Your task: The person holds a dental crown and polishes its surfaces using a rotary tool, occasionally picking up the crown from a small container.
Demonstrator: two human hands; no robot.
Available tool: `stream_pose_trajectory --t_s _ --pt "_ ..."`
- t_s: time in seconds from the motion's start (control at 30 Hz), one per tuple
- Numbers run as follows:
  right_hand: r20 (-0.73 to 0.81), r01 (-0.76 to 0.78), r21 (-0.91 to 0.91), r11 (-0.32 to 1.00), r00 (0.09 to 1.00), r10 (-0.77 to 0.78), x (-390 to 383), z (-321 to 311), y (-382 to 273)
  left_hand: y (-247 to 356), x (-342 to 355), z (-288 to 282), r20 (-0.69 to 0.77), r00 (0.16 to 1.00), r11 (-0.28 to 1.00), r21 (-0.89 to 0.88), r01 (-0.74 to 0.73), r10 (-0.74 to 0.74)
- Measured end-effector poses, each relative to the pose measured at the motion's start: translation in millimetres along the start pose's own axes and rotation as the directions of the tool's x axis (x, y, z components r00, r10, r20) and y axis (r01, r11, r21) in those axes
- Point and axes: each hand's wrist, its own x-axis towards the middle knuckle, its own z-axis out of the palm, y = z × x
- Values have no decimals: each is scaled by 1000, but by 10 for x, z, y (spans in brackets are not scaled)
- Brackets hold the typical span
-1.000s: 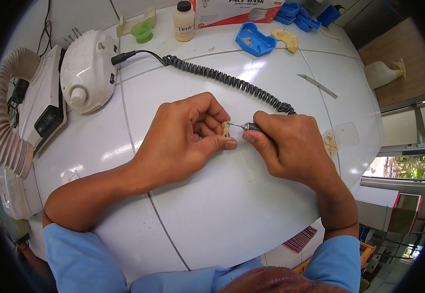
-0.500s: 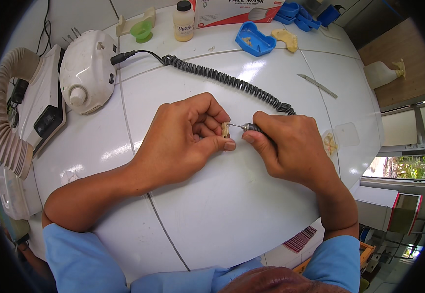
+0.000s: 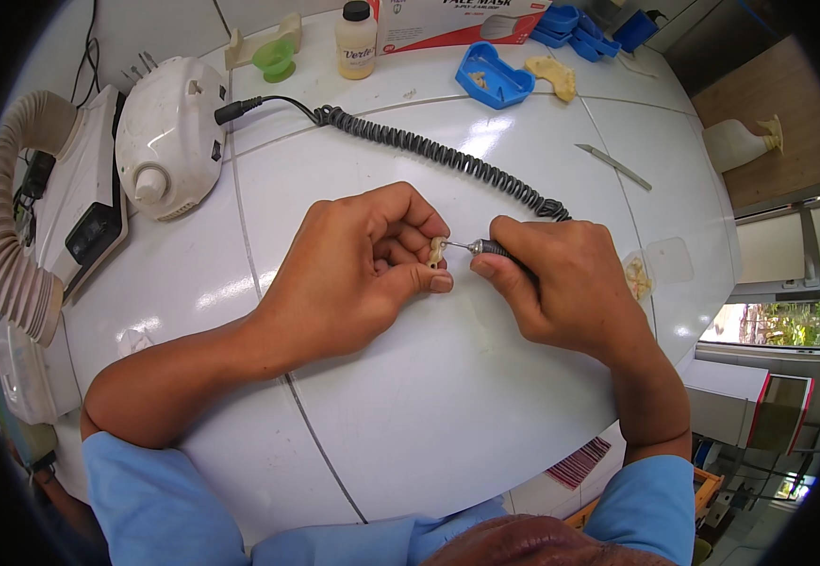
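Observation:
My left hand pinches a small cream dental piece between thumb and fingers at the centre. My right hand is closed on a dark rotary handpiece, whose thin metal bit reaches the piece from the right. A black coiled cord runs behind my hands toward the white control box at the upper left. Both forearms rest near the front of the white tiled worktop.
At the back stand a green cup, bottle, carton and blue trays beside a cream cast. A blade and clear lid lie right. A ribbed hose stands left.
Both hands, with the piece and handpiece, have shifted very slightly to the right. The grips look the same, and the other objects stay in place.

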Motion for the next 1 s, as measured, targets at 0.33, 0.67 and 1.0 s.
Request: stream_pose_trajectory --t_s 0.33,0.67,1.0 --pt "-5 -11 3 1000 1000 11 2 9 2 10 2 -1 0 1000 1000 -8 3 -3" --pt "3 -11 0 1000 1000 11 -2 16 -1 -16 4 0 -1 1000 1000 9 0 0" --pt "4 -5 2 1000 1000 5 -4 -3 -13 -6 4 -2 -13 1000 1000 23 -7 7"
